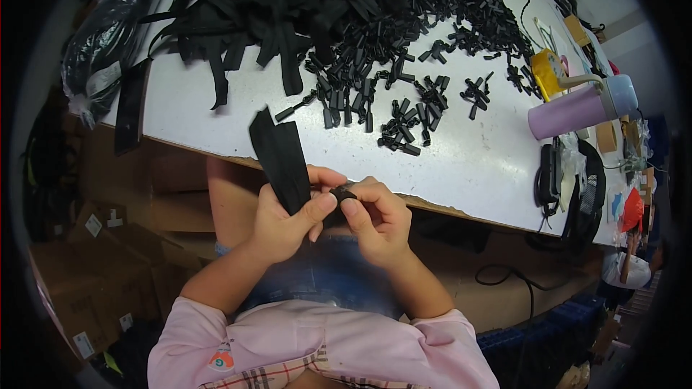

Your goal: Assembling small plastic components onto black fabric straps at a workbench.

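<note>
Black webbing strip (pixel 280 155) pinched in the left hand (pixel 285 220), thumb and fingers pressed on its lower end, held over the lap just below the white table (pixel 461 166) edge; right hand (pixel 378 220) pinches a small black plastic clip (pixel 343 194) against that end. Looks like the fitting step, clip going onto the strap tip, next move likely needs the end lined up and pushed in. Loose clips (pixel 411 112) and a strap pile (pixel 274 7) lie on the table, purple bottle (pixel 577 109) at right.
</note>
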{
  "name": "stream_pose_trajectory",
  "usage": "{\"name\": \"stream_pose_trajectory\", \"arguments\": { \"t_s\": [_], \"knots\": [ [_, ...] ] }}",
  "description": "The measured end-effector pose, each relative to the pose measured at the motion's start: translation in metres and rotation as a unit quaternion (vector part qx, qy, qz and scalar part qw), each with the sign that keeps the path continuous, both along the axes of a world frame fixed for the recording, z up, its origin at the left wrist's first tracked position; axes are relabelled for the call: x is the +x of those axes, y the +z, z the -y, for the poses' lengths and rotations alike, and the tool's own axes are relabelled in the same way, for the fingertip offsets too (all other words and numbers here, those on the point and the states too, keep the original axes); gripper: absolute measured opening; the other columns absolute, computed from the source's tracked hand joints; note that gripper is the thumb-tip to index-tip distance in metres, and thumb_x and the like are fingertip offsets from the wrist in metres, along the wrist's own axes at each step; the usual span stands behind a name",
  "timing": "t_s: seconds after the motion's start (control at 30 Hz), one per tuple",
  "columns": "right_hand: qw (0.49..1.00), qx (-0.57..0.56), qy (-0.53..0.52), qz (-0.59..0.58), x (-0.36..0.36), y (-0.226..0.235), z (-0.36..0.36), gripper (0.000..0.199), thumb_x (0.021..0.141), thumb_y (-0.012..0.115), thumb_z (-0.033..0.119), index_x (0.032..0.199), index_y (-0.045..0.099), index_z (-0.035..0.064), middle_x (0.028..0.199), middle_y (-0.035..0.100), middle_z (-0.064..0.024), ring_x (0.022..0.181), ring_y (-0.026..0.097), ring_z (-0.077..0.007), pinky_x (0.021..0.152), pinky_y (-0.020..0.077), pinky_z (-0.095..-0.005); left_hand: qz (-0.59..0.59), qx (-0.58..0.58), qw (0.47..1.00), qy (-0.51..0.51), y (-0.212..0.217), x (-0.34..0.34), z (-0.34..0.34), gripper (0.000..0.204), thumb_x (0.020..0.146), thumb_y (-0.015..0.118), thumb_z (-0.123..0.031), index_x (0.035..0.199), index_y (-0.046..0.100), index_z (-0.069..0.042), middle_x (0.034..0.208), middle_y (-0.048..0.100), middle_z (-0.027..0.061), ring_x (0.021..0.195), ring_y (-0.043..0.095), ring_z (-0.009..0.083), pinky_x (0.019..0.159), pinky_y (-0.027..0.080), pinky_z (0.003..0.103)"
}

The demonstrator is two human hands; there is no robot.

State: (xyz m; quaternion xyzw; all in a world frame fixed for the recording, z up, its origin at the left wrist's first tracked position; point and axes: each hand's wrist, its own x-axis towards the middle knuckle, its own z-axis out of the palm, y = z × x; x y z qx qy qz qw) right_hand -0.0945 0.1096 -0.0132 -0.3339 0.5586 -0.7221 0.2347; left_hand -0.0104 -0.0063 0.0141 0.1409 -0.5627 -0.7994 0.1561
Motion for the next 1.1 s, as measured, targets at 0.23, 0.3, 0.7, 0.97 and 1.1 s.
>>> {"name": "stream_pose_trajectory", "arguments": {
  "t_s": [0.23, 0.3, 0.7, 0.97, 1.1],
  "knots": [
    [0.997, -0.016, -0.029, -0.074, -0.001, 0.003, -0.001, 0.011, 0.076, 0.056, 0.001, 0.087, 0.054, -0.0027, 0.072, 0.054, -0.0071, 0.061, 0.049, -0.0104, 0.053, 0.0392, -0.0197, 0.032, -0.046, 0.998, 0.027, 0.001, 0.004, -0.009, 0.014, 0.075, 0.060, -0.004, 0.087, 0.055, 0.001, 0.057, 0.047, -0.0051, 0.047, 0.040, 0.0004, 0.043, 0.031, 0.014],
    [0.997, -0.039, -0.030, 0.066, 0.005, 0.015, 0.001, 0.012, 0.076, 0.056, 0.000, 0.087, 0.054, -0.0030, 0.074, 0.055, -0.0066, 0.062, 0.049, -0.0086, 0.053, 0.0396, -0.0187, 0.037, -0.075, 0.996, 0.021, -0.004, 0.006, -0.007, 0.013, 0.075, 0.060, -0.003, 0.086, 0.055, 0.000, 0.056, 0.045, -0.0059, 0.048, 0.038, -0.0001, 0.044, 0.030, 0.014],
    [0.961, 0.054, -0.058, -0.264, -0.010, 0.019, -0.003, 0.017, 0.069, 0.059, -0.003, 0.086, 0.056, -0.0018, 0.069, 0.055, -0.0083, 0.056, 0.053, -0.0120, 0.048, 0.0411, -0.0216, 0.076, -0.150, 0.985, 0.033, -0.007, 0.003, -0.008, 0.008, 0.074, 0.058, -0.003, 0.081, 0.059, 0.001, 0.050, 0.036, -0.0083, 0.048, 0.033, -0.0004, 0.043, 0.030, 0.017],
    [0.957, 0.075, -0.062, -0.273, -0.009, 0.031, -0.004, 0.016, 0.067, 0.061, -0.004, 0.083, 0.057, -0.0013, 0.065, 0.054, -0.0087, 0.052, 0.053, -0.0151, 0.045, 0.0413, -0.0231, 0.024, -0.139, 0.989, 0.042, -0.015, 0.005, -0.009, 0.012, 0.075, 0.058, -0.004, 0.085, 0.055, 0.002, 0.058, 0.045, -0.0062, 0.053, 0.039, -0.0001, 0.048, 0.033, 0.016],
    [0.978, 0.064, -0.028, -0.198, -0.009, 0.027, -0.007, 0.015, 0.070, 0.060, -0.003, 0.085, 0.057, -0.0016, 0.068, 0.055, -0.0083, 0.054, 0.054, -0.0124, 0.047, 0.0428, -0.0208, -0.029, -0.134, 0.990, 0.015, -0.016, 0.004, -0.008, 0.014, 0.076, 0.057, -0.004, 0.088, 0.052, 0.002, 0.071, 0.051, -0.0019, 0.059, 0.044, 0.0014, 0.051, 0.036, 0.016]
  ]
}}
